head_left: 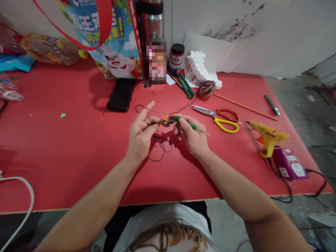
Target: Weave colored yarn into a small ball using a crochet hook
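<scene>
A small multicoloured crochet piece [167,120] is held between my two hands over the red table. My left hand [141,131] pinches its left edge, and a strand of yarn runs over the raised index finger. In my right hand [193,134] is a green-handled crochet hook [187,123], its tip at the piece and hidden by the yarn. Loose yarn [160,148] loops on the table below the left hand. Another strand leads from the piece back to a multicoloured yarn ball [206,89].
Scissors [217,117] lie right of my hands, with a yellow glue gun [269,136] and a purple box [290,164] further right. A black phone [121,94], a green cutter knife [186,86], a jar [176,59] and a large printed bag [112,42] stand or lie behind.
</scene>
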Demonstrator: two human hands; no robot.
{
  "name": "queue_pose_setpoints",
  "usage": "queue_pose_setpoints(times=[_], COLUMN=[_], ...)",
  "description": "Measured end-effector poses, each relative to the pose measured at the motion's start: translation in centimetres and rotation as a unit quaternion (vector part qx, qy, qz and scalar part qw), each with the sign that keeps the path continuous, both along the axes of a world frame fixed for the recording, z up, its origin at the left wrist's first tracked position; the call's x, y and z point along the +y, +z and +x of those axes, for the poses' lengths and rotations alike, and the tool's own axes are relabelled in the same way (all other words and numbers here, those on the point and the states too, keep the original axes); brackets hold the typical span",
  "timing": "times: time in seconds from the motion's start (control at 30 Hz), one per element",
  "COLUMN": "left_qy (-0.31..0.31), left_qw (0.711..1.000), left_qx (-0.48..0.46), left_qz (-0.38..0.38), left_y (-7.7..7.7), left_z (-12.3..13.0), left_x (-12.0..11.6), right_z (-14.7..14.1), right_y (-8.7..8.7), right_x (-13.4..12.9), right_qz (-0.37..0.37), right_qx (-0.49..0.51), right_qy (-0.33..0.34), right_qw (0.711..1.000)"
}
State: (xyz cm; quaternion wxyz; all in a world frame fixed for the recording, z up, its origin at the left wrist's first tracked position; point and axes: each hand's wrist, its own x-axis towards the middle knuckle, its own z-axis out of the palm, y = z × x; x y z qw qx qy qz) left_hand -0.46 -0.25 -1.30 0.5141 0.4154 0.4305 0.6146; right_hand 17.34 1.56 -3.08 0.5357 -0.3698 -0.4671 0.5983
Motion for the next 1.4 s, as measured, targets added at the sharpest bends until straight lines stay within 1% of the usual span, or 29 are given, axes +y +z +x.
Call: queue_pose_setpoints(times=[0.13,0.2,0.27,0.37,0.57,0.73,1.03,1.17,1.4], left_qy=[0.015,0.014,0.016,0.025,0.029,0.038,0.043,0.047,0.047], left_qw=[0.997,0.994,0.993,0.995,0.999,0.999,0.996,0.995,0.993], left_qx=[0.042,0.06,0.069,0.062,-0.007,-0.035,-0.077,-0.077,-0.089], left_qz=[0.057,0.087,0.096,0.076,0.02,-0.001,-0.025,-0.046,-0.063], left_y=[-0.7,-0.9,-0.9,-0.9,-1.4,-1.6,-0.8,-0.6,-0.5], left_z=[0.1,0.3,0.4,0.3,0.0,0.0,0.2,0.3,0.3], left_x=[0.5,0.7,0.8,0.9,1.2,1.5,1.3,1.4,1.5], right_z=[-0.1,-0.1,-0.2,-0.3,-0.3,-0.3,-0.3,-0.4,-0.5], right_y=[0.0,0.1,0.3,0.3,0.2,0.2,0.4,0.4,0.5], right_x=[0.5,0.5,0.4,0.3,0.4,0.4,0.5,0.4,0.4], right_qz=[-0.04,-0.053,-0.064,-0.07,-0.067,-0.063,-0.073,-0.077,-0.116], right_qx=[0.047,0.056,0.065,0.078,0.087,0.098,0.109,0.101,0.1], right_qy=[-0.009,-0.001,0.009,0.016,0.025,0.029,0.025,0.028,0.053], right_qw=[0.998,0.997,0.996,0.994,0.994,0.993,0.991,0.992,0.987])
